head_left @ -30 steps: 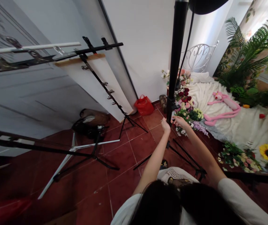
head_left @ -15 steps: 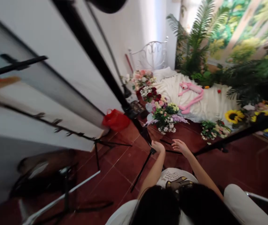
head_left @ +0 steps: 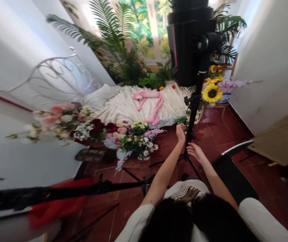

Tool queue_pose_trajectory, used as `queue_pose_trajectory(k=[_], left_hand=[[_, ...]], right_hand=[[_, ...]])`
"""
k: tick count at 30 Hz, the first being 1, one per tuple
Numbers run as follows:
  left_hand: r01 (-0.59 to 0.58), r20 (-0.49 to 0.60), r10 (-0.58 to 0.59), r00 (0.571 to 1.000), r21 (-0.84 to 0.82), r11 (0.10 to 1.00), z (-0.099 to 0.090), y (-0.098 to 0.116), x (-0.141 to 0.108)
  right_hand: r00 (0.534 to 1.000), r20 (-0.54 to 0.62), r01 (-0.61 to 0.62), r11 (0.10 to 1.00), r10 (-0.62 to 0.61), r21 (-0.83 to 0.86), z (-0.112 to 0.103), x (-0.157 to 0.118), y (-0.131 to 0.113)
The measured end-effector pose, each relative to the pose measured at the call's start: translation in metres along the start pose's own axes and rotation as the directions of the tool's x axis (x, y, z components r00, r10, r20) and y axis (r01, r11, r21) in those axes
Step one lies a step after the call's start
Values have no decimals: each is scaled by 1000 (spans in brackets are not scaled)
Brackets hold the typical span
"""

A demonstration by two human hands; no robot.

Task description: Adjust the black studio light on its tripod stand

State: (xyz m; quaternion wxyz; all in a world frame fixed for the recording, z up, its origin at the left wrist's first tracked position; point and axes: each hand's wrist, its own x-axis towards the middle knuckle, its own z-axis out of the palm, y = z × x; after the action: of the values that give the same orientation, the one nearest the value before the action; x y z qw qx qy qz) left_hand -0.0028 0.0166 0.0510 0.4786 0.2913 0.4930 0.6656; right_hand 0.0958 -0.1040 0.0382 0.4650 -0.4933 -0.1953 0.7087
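Observation:
A black light stand [head_left: 191,116] rises in front of me, with a black studio light [head_left: 188,50] on top. Just left of its pole is my left hand [head_left: 180,133], fingers loosely bent towards the pole and not wrapped round it. My right hand [head_left: 196,152] lies lower, on the pole's right side, palm turned inward and fingers apart. Its fingertips come close to the pole; whether they touch it I cannot tell. Neither hand shows anything held.
Beyond stands a bed with a cream blanket [head_left: 123,104], a pink plush toy [head_left: 149,101] and a metal headboard [head_left: 58,74]. Artificial flowers [head_left: 136,137] line its front. Another stand's pole [head_left: 65,191] crosses lower left over a red bag [head_left: 58,205]. A black chair [head_left: 236,181] is at right.
My view has swung right, bringing the stand with the light to the centre. My left hand has moved up and forward beside its pole; the right hand remains low, now by the pole.

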Motion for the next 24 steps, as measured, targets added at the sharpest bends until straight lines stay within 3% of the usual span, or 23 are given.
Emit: queue_pose_trajectory(k=[3, 6, 13, 18, 21, 24], left_hand=[[99, 246, -90, 965, -22, 995, 34, 6, -3], [148, 334, -137, 932, -6, 989, 44, 8, -5], [143, 304, -132, 944, -14, 990, 43, 8, -4], [150, 283, -139, 949, -16, 989, 46, 1, -1], [116, 282, -108, 953, -12, 993, 47, -3, 1], [110, 266, -107, 958, 1, 994, 48, -5, 3]], right_hand=[[1000, -13, -17, 990, 20, 141, -13, -6, -11], [997, -1, -70, 974, 72, 213, -17, -8, -20], [987, 114, -146, 925, 113, 350, -5, 9, -29], [964, 263, -199, 748, 34, 633, 7, 20, -28], [965, 263, -205, 665, 14, 718, 12, 25, -28], [978, 207, -144, 677, -12, 721, 16, 30, -29]])
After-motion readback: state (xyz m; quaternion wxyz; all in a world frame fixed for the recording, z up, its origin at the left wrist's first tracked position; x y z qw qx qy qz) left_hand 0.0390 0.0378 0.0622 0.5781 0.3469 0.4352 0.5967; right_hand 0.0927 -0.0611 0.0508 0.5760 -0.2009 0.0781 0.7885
